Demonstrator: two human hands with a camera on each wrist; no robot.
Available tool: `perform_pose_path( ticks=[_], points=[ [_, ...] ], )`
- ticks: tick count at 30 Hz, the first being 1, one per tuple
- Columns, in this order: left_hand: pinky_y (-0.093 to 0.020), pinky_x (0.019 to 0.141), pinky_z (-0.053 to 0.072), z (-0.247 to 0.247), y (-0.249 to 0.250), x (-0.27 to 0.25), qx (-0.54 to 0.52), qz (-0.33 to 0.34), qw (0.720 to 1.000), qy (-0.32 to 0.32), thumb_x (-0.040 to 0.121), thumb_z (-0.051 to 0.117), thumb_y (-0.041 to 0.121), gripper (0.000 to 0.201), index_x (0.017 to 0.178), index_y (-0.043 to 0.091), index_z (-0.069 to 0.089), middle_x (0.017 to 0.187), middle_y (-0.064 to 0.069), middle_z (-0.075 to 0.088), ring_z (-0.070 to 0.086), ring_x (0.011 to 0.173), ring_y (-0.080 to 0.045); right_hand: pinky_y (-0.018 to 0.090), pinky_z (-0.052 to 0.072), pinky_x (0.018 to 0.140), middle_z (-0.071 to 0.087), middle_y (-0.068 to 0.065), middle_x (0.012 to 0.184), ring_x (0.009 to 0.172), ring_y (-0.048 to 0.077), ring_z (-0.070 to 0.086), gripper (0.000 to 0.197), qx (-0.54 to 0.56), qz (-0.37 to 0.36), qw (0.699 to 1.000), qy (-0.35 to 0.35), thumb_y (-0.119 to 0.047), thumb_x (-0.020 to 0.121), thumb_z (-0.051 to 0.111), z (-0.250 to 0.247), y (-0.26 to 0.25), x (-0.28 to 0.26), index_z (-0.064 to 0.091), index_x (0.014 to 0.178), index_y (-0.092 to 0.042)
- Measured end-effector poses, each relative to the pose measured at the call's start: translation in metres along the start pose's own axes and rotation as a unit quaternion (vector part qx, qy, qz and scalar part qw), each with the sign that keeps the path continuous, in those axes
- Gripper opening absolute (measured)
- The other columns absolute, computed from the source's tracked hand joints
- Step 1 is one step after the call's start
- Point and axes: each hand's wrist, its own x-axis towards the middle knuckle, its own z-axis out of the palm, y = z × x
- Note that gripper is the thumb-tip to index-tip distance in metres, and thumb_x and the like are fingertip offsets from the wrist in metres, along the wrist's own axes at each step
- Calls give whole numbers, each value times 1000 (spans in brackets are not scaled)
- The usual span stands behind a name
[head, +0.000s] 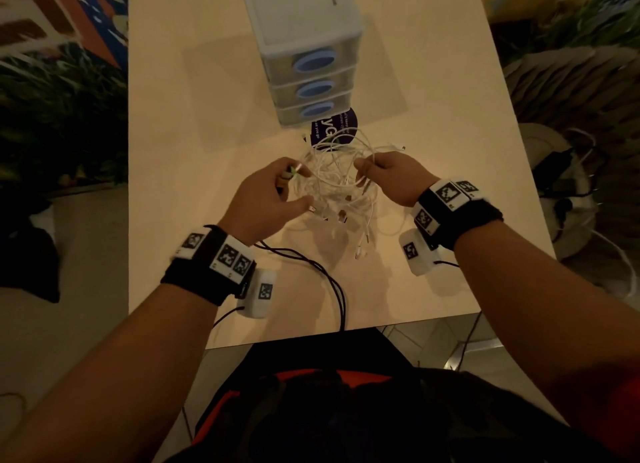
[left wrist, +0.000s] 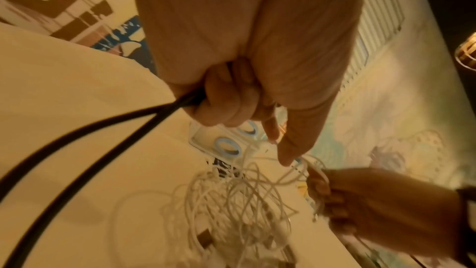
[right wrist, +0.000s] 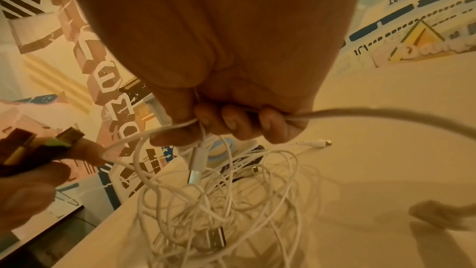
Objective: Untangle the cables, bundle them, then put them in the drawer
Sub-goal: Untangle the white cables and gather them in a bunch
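Observation:
A tangle of white cables (head: 332, 185) hangs just above the table between my hands. My left hand (head: 289, 182) pinches cable ends with a green-tipped plug (head: 293, 171) at the tangle's left side. In the left wrist view its lower fingers (left wrist: 221, 105) also curl round a doubled black cable (left wrist: 103, 129). My right hand (head: 363, 171) grips white strands at the tangle's right side, and its curled fingers (right wrist: 231, 121) hold a white cable (right wrist: 386, 113). The drawer unit (head: 308, 40) stands behind the tangle with all three blue-handled drawers closed.
A black cable (head: 311, 265) trails across the table (head: 207, 133) to its near edge. A dark round sticker (head: 341, 125) lies in front of the drawers. A loose plug end (head: 398, 147) rests to the right. Plants and floor clutter surround the table.

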Motion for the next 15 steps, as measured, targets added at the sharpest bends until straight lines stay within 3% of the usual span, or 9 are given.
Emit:
perform_pose_path(
  ticks=[4, 8, 11, 15],
  points=[
    [-27, 53, 32, 18, 8, -4, 81, 54, 995, 36, 85, 77, 46, 38, 118, 34, 61, 54, 10, 43, 37, 49, -9, 37, 44, 96, 70, 10, 104, 101, 25, 62, 41, 15, -10, 1000, -7, -45, 106, 43, -2, -5, 0, 71, 87, -21],
    [-29, 62, 37, 22, 20, -3, 141, 90, 984, 57, 96, 64, 48, 24, 106, 26, 66, 67, 14, 54, 52, 67, -13, 35, 45, 92, 68, -3, 93, 91, 16, 61, 42, 27, -20, 999, -11, -53, 104, 42, -6, -9, -4, 66, 78, -31],
    [-34, 63, 42, 16, 21, 1, 139, 85, 985, 60, 102, 56, 42, 21, 104, 22, 60, 77, 9, 62, 58, 73, -18, 37, 46, 89, 68, -3, 99, 92, 16, 62, 42, 37, -25, 999, 3, -65, 98, 42, -10, -9, -9, 66, 90, -33],
    [-32, 57, 34, 4, 25, 1, 114, 70, 988, 73, 104, 52, 40, 18, 104, 22, 54, 65, 15, 54, 51, 60, -2, 32, 51, 79, 62, -11, 87, 80, 8, 60, 36, 45, -47, 997, 51, -56, 96, 57, -23, -4, -16, 69, 109, -25]
  ],
)
